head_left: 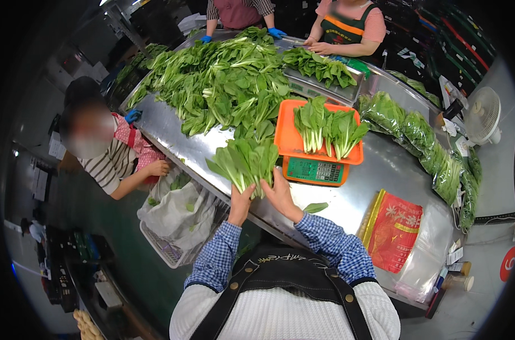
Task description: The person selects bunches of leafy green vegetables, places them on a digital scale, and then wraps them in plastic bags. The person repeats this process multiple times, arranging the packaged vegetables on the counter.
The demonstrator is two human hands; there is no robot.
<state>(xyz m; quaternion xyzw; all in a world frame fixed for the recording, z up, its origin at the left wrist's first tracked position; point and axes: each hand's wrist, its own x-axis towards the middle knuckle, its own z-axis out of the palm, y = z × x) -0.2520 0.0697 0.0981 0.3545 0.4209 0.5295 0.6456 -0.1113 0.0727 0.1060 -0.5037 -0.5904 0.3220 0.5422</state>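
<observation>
Between my two hands, over the near edge of the metal table, is a bunch of leafy greens [246, 161] with its pale stems toward me. My left hand [242, 199] wraps the stems from the left. From the right, my right hand [281, 195] presses against the same bunch. Just beyond my right hand stands an orange digital scale [315, 171], and two small bunches of greens [325, 130] lie on its orange tray [284, 133]. A single loose leaf [316, 207] rests on the table beside my right wrist.
A big heap of greens [223, 79] covers the far left of the table [181, 144]. Bagged greens [419, 133] line the right edge, near red and clear plastic bags [393, 229]. A lined crate [178, 215] stands at the left. Three co-workers surround the table. A fan [484, 116] stands right.
</observation>
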